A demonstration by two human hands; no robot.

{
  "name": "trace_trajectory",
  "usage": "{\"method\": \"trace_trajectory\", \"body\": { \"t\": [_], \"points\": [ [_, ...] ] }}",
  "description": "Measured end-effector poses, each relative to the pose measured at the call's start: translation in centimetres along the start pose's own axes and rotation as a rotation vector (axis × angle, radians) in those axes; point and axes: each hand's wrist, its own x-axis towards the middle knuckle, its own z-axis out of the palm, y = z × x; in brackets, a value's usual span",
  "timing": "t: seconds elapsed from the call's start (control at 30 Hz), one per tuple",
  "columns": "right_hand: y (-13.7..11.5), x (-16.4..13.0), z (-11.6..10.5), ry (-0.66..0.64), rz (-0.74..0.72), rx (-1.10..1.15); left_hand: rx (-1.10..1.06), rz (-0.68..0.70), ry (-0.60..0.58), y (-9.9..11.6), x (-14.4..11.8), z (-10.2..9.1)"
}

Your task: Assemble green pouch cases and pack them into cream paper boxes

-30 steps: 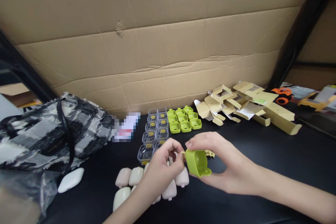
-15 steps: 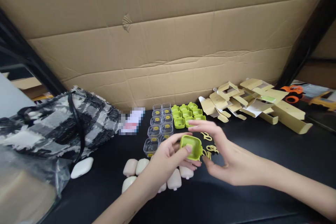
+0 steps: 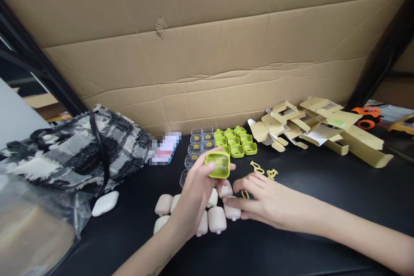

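My left hand (image 3: pixel 199 189) grips a small lime-green plastic case half (image 3: pixel 220 166), its hollow side toward me and my thumb pressed on its inner face. Lower to the right, my right hand (image 3: pixel 261 200) reaches over a pale pinkish rounded block (image 3: pixel 232 209), fingers curved and apart, fingertips at the block's top. Several similar cream and pink blocks (image 3: pixel 217 220) lie around it, some hidden behind my left forearm. Loose yellow strap loops (image 3: pixel 257 167) lie beyond my right hand; one is partly covered by it.
Clear plastic boxes with yellow stickers (image 3: pixel 196 138) and more green case halves (image 3: pixel 237 151) stand in rows at the back. Flattened cartons (image 3: pixel 310 123) lie right. A plaid bag (image 3: pixel 126 151), a white oval case (image 3: pixel 105 203) and a plastic bag (image 3: pixel 39 228) sit left.
My left hand has drawn the green case half slightly left and up. My right hand has moved away from it, down and left to the pale blocks.
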Motion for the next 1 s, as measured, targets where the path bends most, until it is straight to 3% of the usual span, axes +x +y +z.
{"method": "trace_trajectory", "body": {
  "t": [0.1,0.3,0.37,0.5,0.57,0.83,1.0],
  "points": [
    [-0.2,0.1,0.2,-0.019,-0.035,0.020,-0.120,0.000,-0.031,0.6,0.0,-0.1],
    [-0.3,0.0,-1.4,0.007,-0.091,0.178,-0.297,-0.174,-0.085,0.5,0.0,-0.2],
    [-0.1,-0.2,-2.4,0.125,-0.052,0.293,-0.330,-0.211,-0.110,0.1,-0.1,-0.2],
    [-0.2,-0.5,-2.8,0.530,0.068,0.433,-0.318,-0.320,-0.219,-1.1,-0.3,0.1],
    [-0.4,-0.4,-2.3,0.609,0.100,0.415,-0.272,-0.364,-0.258,-1.6,-0.4,0.2],
    [-0.9,0.0,-1.3,0.586,0.107,0.203,-0.326,-0.372,-0.244,-2.2,-0.4,0.8],
    [-1.0,0.1,-1.3,0.616,0.068,0.318,-0.333,-0.380,-0.271,-2.7,-0.5,0.7]
  ]
}}
